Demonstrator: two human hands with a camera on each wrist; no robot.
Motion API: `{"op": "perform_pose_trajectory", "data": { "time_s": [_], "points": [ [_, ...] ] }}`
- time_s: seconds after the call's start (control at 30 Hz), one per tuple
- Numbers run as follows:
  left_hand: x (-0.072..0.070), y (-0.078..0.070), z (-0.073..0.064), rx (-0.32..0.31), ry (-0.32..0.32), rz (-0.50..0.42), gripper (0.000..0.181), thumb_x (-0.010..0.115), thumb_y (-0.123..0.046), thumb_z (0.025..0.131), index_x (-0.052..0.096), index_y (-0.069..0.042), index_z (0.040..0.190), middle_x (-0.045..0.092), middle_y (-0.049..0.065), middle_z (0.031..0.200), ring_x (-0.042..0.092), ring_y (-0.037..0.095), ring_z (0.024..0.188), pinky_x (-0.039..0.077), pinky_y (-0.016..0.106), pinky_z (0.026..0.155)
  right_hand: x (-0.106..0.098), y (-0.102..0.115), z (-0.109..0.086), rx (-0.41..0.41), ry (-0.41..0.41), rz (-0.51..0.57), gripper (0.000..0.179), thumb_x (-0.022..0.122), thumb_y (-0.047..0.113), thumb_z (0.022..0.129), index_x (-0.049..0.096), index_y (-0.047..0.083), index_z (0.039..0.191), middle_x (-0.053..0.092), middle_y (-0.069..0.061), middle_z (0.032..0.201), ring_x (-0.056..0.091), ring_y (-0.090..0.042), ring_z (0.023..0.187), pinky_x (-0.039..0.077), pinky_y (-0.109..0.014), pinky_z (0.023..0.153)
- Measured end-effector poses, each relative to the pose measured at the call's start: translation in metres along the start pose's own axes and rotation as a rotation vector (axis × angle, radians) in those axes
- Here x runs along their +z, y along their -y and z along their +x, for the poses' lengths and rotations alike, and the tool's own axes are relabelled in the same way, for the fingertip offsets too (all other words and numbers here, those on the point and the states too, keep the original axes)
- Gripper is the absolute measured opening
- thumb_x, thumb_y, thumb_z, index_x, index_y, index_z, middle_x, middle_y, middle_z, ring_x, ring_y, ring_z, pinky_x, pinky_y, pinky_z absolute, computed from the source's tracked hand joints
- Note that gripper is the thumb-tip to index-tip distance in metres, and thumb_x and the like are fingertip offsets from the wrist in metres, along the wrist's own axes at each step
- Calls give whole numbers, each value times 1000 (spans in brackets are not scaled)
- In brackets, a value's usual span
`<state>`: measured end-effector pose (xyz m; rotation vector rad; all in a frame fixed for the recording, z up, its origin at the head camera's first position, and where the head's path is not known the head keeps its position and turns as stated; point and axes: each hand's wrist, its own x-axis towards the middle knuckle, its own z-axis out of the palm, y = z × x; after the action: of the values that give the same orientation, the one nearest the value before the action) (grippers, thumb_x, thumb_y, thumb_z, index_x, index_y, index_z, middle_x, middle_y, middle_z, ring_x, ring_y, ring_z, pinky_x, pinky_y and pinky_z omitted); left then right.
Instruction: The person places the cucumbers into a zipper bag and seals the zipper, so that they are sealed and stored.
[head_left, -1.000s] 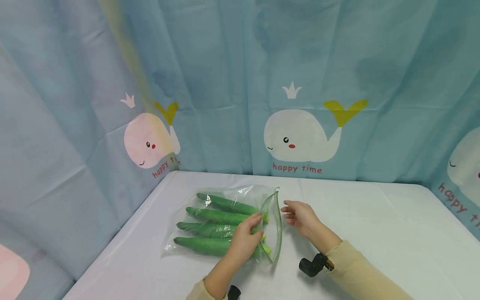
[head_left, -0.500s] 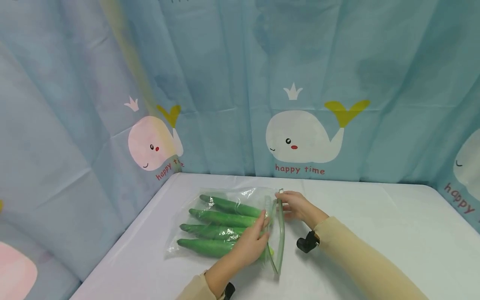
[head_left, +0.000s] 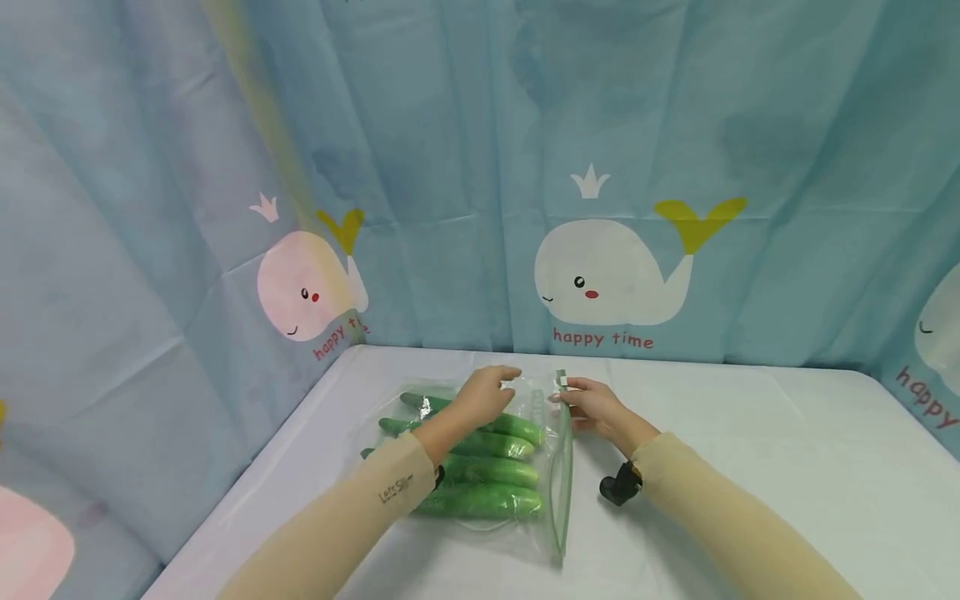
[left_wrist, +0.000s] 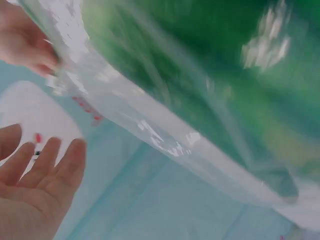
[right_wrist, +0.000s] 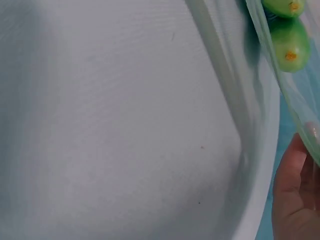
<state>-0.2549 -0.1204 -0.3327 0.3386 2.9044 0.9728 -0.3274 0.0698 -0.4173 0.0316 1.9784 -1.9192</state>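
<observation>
A clear zip bag (head_left: 517, 537) lies on the white table with several green cucumbers (head_left: 480, 502) side by side in it. Its green-edged mouth (head_left: 560, 500) faces right and gapes a little. My right hand (head_left: 596, 407) pinches the far corner of that mouth, by a small white slider (head_left: 562, 381). In the right wrist view, the thumb and fingers (right_wrist: 290, 175) meet the bag's edge below two cucumber ends (right_wrist: 291, 47). My left hand (head_left: 486, 393) is over the bag's far side, holding nothing; the left wrist view shows its fingers (left_wrist: 67, 162) spread apart from the plastic.
The white tabletop (head_left: 750, 467) stretches to the right and in front of the bag. Behind it hangs a blue curtain (head_left: 450, 275) printed with whales, coming down at the table's back edge. A black wrist camera (head_left: 621, 485) sits under the right wrist.
My right hand has come left to the bag's far corner and taken hold of it. My left hand has let go of the mouth's near part and moved up and away over the bag.
</observation>
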Motion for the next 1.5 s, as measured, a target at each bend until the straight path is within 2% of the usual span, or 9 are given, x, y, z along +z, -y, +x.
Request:
{"op": "perform_pose_trajectory", "data": {
  "time_s": [0.03,0.17,0.37,0.63,0.83,0.97,1.13,1.23,1.5],
  "points": [
    [0,0,9,-12,-7,10,39,54,-6,99,53,-3,138,52,15,140,54,36,121,50,46,94,0,0,-1,-11,12,-13,44,54,12,99,46,1,141,72,-2,100,64,-11,81,51,-28,68],
    [7,4,39,-26,-9,32,38,55,-11,100,55,-6,137,52,13,141,52,32,124,48,44,98,1,-3,-4,-45,48,-16,44,53,14,100,45,1,142,71,-7,112,66,-15,91,53,-34,77],
    [21,9,63,23,48,63,36,54,-13,100,56,-4,135,53,12,140,44,30,132,42,41,107,4,-7,-7,-92,84,30,40,48,21,103,49,-2,136,71,-5,106,68,-18,92,55,-42,80],
    [27,20,75,97,112,-82,34,54,-6,99,57,3,132,60,18,129,56,32,118,51,38,96,12,-4,-12,-92,22,64,39,49,24,103,55,-7,126,72,-2,94,68,-14,82,56,-41,74],
    [25,26,83,41,175,-217,30,54,-9,99,63,3,125,60,17,129,56,32,119,48,40,101,14,-1,-13,-91,-51,42,34,51,22,102,62,-4,120,73,-6,96,66,-14,82,56,-40,74],
    [26,25,87,-12,193,-274,28,58,-12,98,67,2,119,64,15,121,60,30,112,49,41,99,14,-3,-9,-75,-98,30,32,55,24,101,64,-2,118,72,-4,94,65,-16,85,54,-39,76],
    [29,27,90,-23,180,-302,26,62,-15,96,70,1,115,67,12,115,62,24,101,52,40,95,14,-4,-7,-45,-109,17,36,55,26,101,62,-2,122,67,-6,102,62,-25,98,52,-51,89],
    [30,27,93,-34,148,-326,24,63,-14,95,71,1,112,68,10,111,62,22,97,52,39,92,15,-2,-6,-41,-113,2,36,55,26,101,61,-1,123,64,-9,109,59,-29,104,51,-53,89],
    [34,22,98,-120,2,-370,20,63,-11,95,72,2,108,67,13,110,60,29,107,51,41,94,18,0,-9,-61,-146,-75,29,56,23,99,66,-1,111,62,-7,100,58,-21,88,53,-37,71]
  ]
}}
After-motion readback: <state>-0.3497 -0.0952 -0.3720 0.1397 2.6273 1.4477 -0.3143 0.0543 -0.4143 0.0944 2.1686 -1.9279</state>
